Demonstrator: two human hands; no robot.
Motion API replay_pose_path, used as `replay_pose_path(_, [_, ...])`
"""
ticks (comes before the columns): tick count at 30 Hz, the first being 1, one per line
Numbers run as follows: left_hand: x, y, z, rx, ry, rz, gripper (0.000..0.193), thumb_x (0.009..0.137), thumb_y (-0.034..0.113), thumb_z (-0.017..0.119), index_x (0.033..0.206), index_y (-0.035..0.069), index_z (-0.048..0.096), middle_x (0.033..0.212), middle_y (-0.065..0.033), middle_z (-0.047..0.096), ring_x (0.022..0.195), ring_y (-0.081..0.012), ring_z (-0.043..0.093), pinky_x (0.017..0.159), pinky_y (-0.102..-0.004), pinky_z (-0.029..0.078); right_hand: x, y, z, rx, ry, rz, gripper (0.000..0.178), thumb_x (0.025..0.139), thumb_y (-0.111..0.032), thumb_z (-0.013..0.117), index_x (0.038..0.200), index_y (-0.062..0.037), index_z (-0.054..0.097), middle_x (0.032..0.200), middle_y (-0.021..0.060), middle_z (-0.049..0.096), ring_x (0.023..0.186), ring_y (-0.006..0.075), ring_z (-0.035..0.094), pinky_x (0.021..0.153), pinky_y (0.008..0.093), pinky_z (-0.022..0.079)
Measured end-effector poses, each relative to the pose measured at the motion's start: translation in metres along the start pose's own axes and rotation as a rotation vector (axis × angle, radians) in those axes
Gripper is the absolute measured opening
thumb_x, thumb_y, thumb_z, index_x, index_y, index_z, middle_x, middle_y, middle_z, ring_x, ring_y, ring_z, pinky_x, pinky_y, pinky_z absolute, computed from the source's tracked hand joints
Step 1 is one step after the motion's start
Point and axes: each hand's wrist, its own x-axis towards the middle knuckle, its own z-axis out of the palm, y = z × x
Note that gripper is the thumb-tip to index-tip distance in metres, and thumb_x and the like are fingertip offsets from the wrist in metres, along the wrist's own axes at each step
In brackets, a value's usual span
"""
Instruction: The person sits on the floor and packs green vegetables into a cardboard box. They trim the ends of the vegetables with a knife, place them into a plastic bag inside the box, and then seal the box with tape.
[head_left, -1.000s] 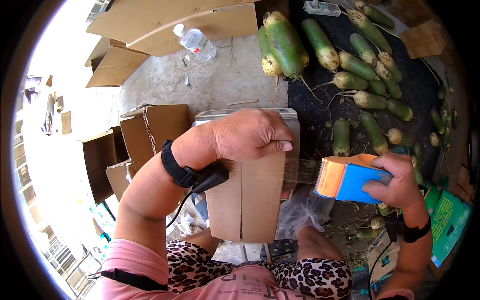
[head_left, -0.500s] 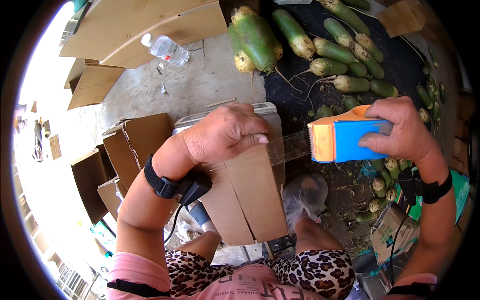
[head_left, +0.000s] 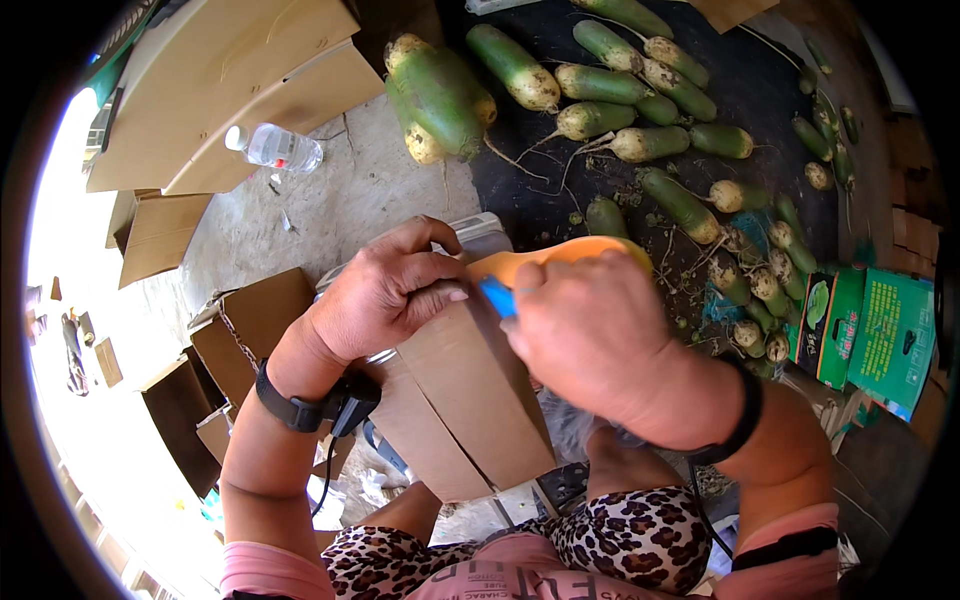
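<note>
1. With the right hand (head_left: 590,325), grips an orange-and-blue tape dispenser (head_left: 585,247) near the frame's centre, in a closed, blurred fist.
2. With the left hand (head_left: 385,290), curls the fingers inward at the far end of a brown carton (head_left: 450,400), left of centre; cannot tell whether pinching tape.
3. Has that carton below both hands, with a seam running down its top.
4. Wears a black strap (head_left: 740,420) on each wrist.
5. Faces green radishes (head_left: 648,145) on dark sheeting (head_left: 530,213), upper centre to right.
6. Has a clear bottle (head_left: 285,148) lying upper left.
</note>
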Motion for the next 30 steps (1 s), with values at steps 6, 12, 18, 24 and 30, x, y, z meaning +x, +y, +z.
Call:
replay_pose_path(6, [-0.004, 0.002, 0.002, 0.069, 0.018, -0.005, 0.018, 0.082, 0.013, 0.076, 0.096, 0.004, 0.069, 0.095, -0.0119, 0.061, 0.086, -0.029, 0.063, 0.075, -0.0361, 0.052, -0.022, 0.0, 0.067, -0.044, -0.096, 0.036, 0.031, 0.078, -0.016, 0.059, 0.102, 0.0032, 0.065, 0.066, 0.0075, 0.068, 0.06, 0.0196, 0.067, 0.055, 0.0348, 0.048])
replay_pose_path(12, [0.002, 0.003, 0.005, 0.182, 0.041, 0.034, 0.014, 0.082, 0.011, 0.074, 0.093, 0.005, 0.069, 0.091, -0.0118, 0.062, 0.085, -0.0305, 0.063, 0.074, -0.0372, 0.053, -0.015, -0.01, 0.08, -0.001, -0.121, -0.099, 0.058, 0.083, -0.015, 0.055, 0.135, 0.0088, 0.048, 0.071, 0.0063, 0.068, 0.062, 0.0212, 0.067, 0.056, 0.0354, 0.05])
replay_pose_path(18, [0.0, 0.011, 0.005, 0.313, 0.008, 0.092, 0.013, 0.084, 0.01, 0.071, 0.096, 0.005, 0.069, 0.094, -0.0121, 0.063, 0.086, -0.0304, 0.062, 0.076, -0.0382, 0.052, -0.023, 0.01, 0.073, -0.123, -0.38, -0.442, 0.022, 0.077, -0.015, 0.063, 0.092, -0.0055, 0.076, 0.073, 0.006, 0.071, 0.072, 0.0215, 0.07, 0.058, 0.0384, 0.052])
replay_pose_path(24, [-0.018, 0.041, 0.005, 0.583, 0.156, 0.036, 0.014, 0.088, 0.016, 0.065, 0.096, 0.005, 0.07, 0.096, -0.0113, 0.066, 0.092, -0.0327, 0.061, 0.086, -0.0415, 0.049, -0.092, 0.037, 0.021, 0.106, -0.339, -0.004, 0.017, 0.074, -0.023, 0.068, 0.081, -0.0082, 0.073, 0.081, 0.0142, 0.071, 0.08, 0.0323, 0.07, 0.069, 0.0423, 0.054])
replay_pose_path(30, [-0.09, 0.118, 0.008, 0.156, 0.745, -0.5, 0.025, 0.097, 0.022, 0.058, 0.092, -0.002, 0.062, 0.074, -0.0169, 0.064, 0.069, -0.0249, 0.064, 0.066, -0.0372, 0.05, -0.163, 0.026, -0.089, 0.687, -0.029, 0.136, 0.034, 0.074, -0.018, 0.077, 0.103, -0.0004, 0.07, 0.09, 0.0171, 0.071, 0.08, 0.0287, 0.071, 0.073, 0.0353, 0.054])
